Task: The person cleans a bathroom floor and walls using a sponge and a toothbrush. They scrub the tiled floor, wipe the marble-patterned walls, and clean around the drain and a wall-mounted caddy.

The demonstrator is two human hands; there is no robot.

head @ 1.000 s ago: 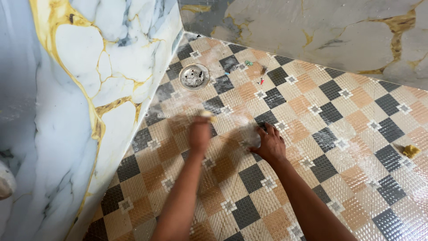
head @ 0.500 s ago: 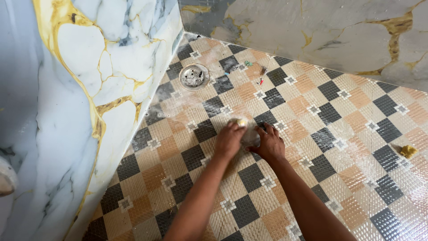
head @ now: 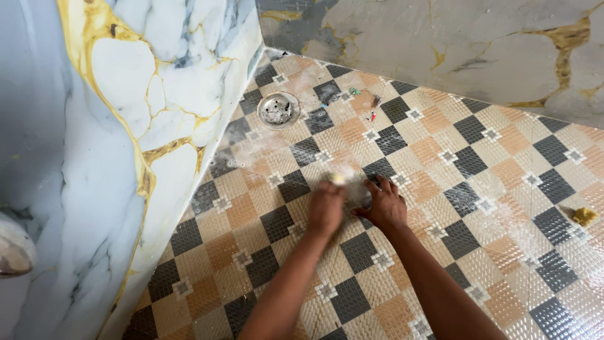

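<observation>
My left hand (head: 326, 208) is closed over a small yellow scrub pad (head: 338, 179) whose tip shows past the fingers, pressed onto the checkered floor tiles (head: 264, 195). My right hand (head: 385, 205) rests just to the right of it, fingers spread flat on the wet, soapy tiles. The two hands almost touch. White foam streaks the tiles around and beyond them towards the drain.
A round metal floor drain (head: 279, 109) sits near the far corner. Small bits of coloured litter (head: 371, 108) lie beyond it. A yellow sponge scrap (head: 584, 216) lies at the right. Marble-patterned walls (head: 126, 126) close in on the left and behind.
My left hand swept with the pad from the left towards my right hand and now sits beside it. My right hand stayed planted. The view shifted slightly.
</observation>
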